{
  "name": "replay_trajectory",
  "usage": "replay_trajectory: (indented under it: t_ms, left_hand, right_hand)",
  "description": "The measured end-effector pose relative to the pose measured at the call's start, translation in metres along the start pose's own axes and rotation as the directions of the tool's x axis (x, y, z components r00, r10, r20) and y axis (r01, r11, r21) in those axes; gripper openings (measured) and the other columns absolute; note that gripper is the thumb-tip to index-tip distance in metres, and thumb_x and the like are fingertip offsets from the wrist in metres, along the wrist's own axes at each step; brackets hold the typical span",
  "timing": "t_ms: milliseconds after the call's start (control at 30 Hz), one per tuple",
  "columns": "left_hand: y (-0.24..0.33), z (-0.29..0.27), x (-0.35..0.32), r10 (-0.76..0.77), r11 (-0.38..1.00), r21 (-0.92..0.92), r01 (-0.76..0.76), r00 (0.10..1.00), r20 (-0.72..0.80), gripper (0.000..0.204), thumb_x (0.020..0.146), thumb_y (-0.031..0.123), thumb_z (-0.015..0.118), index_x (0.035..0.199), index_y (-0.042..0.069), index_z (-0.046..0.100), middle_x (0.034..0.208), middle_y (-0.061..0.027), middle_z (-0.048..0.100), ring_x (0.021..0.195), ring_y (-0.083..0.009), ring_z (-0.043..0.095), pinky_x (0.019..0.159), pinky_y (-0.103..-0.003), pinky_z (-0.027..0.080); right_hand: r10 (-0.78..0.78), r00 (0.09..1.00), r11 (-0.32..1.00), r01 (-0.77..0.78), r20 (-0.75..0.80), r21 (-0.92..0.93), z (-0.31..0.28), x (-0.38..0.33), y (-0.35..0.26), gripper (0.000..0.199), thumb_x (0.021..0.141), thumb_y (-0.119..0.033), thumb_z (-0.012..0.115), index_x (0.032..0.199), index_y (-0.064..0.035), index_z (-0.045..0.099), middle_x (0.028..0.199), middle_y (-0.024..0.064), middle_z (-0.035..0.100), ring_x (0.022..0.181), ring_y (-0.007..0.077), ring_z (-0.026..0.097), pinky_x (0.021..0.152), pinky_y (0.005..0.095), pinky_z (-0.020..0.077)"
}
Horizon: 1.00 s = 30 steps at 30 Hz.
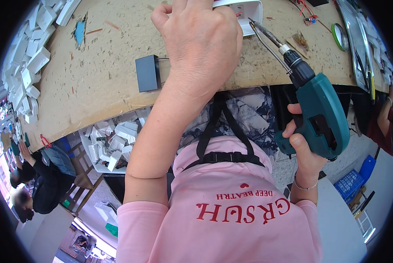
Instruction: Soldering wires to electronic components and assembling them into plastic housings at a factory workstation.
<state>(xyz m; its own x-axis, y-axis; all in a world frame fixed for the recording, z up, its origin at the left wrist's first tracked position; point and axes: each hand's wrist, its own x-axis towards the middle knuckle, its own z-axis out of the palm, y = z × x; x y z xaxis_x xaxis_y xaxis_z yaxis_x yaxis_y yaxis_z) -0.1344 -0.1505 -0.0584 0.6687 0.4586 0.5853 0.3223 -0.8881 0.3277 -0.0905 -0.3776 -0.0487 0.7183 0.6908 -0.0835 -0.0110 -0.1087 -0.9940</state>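
Steady the teal pistol-shaped plastic soldering gun clasped in your right hand at the white plastic box; I cannot tell your left hand's grip.

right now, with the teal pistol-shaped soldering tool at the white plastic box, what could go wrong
If hot, the slim metal tip of the tool could scorch the box, whose rim it overlaps in view. The left hand, bare and near that tip, might get burned if the right hand slips.

box on bench — left of soldering gun
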Motion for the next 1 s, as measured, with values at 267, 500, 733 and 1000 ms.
replay_trajectory:
  t_ms: [267,500,733,1000]
  left_hand:
    - [-0.004,0.005,-0.002,0.15,0.981,-0.094,-0.171,0.968,-0.2,0.006,0.069,0.01,0.063,0.07,0.005,0.061,0.095,-0.0077,0.054,0.088,-0.0249,0.051,0.078,-0.043,0.032]
    - [0.001,-0.002,-0.018,0.166,0.983,0.102,-0.15,0.971,-0.173,0.015,0.068,0.018,0.072,0.081,0.013,0.069,0.083,0.0002,0.056,0.075,-0.019,0.05,0.074,-0.034,0.03]
    - [0.007,-0.007,-0.023,0.195,0.97,-0.151,-0.19,0.981,0.016,0.015,0.071,0.018,0.07,0.085,0.013,0.069,0.067,0.0016,0.05,0.064,-0.0166,0.048,0.065,-0.031,0.031]
    - [0.011,-0.003,-0.022,0.235,0.953,-0.203,-0.223,0.971,0.038,0.009,0.062,0.013,0.064,0.071,0.013,0.063,0.065,0.0008,0.045,0.065,-0.0176,0.048,0.064,-0.032,0.032]
  right_hand:
    - [-0.101,0.992,0.991,0.107,-0.078,0.081,-0.006,-0.003,0.002,0.062,0.071,-0.02,0.077,0.119,0.0068,0.046,0.107,0.0192,0.058,0.069,0.0141,0.059,0.059,0.0241,0.0488]
    - [-0.061,0.99,0.944,0.098,-0.126,0.316,-0.004,0.006,0.003,0.077,0.072,-0.031,0.076,0.127,0.0066,0.037,0.115,0.0241,0.053,0.068,0.0167,0.06,0.056,0.0241,0.0485]
    - [-0.087,0.984,0.727,-0.041,0.152,0.686,0.012,0.039,0.012,0.078,0.082,-0.038,0.064,0.137,0.0004,0.024,0.135,0.0264,0.033,0.099,0.0252,0.058,0.069,0.0276,0.0537]
    - [-0.064,0.973,0.768,-0.093,0.22,0.633,0.025,0.054,0.009,0.079,0.083,-0.04,0.06,0.138,-0.0006,0.021,0.134,0.0256,0.036,0.117,0.0297,0.049,0.079,0.0302,0.052]
